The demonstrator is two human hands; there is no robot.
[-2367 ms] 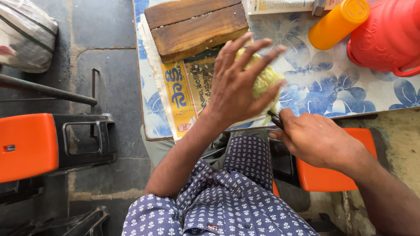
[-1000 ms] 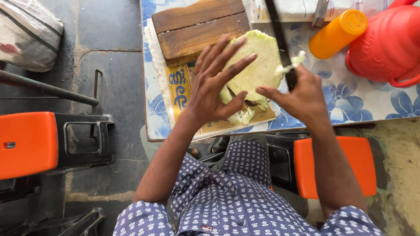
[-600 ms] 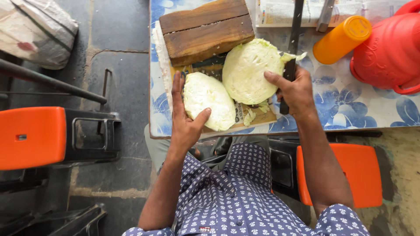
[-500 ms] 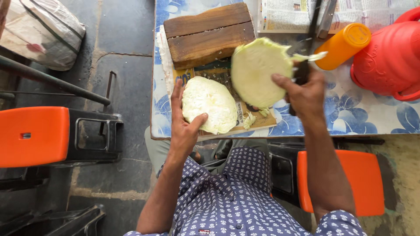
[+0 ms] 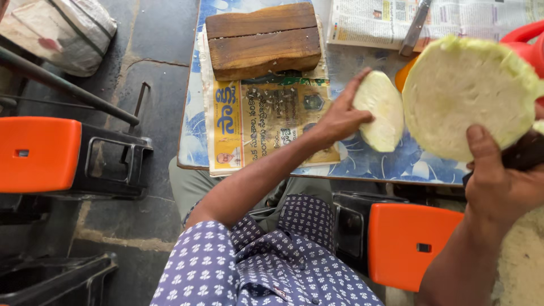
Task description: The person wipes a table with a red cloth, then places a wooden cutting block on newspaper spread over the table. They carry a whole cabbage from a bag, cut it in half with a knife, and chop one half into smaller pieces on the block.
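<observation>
My left hand (image 5: 339, 118) grips a pale cabbage half (image 5: 379, 110) by its rounded side, just above the blue flowered table (image 5: 371, 161). My right hand (image 5: 498, 184) holds the other, larger cabbage half (image 5: 462, 93) raised close to the camera, cut face toward me, thumb on its lower edge. A dark handle (image 5: 524, 152) shows under the fingers of that hand; what it belongs to is hidden.
A thick wooden block (image 5: 263, 39) rests on a newspaper (image 5: 266, 122) on the table. Further back lie another newspaper (image 5: 459, 20) and a metal blade (image 5: 415, 27). A red jug (image 5: 518, 35) stands far right. Orange stools (image 5: 37, 153) (image 5: 413, 243) flank my legs; a sack (image 5: 62, 31) lies on the floor.
The cabbage has come apart into two halves. My left hand carried its half to the right, and my right hand lifted its half up toward the camera.
</observation>
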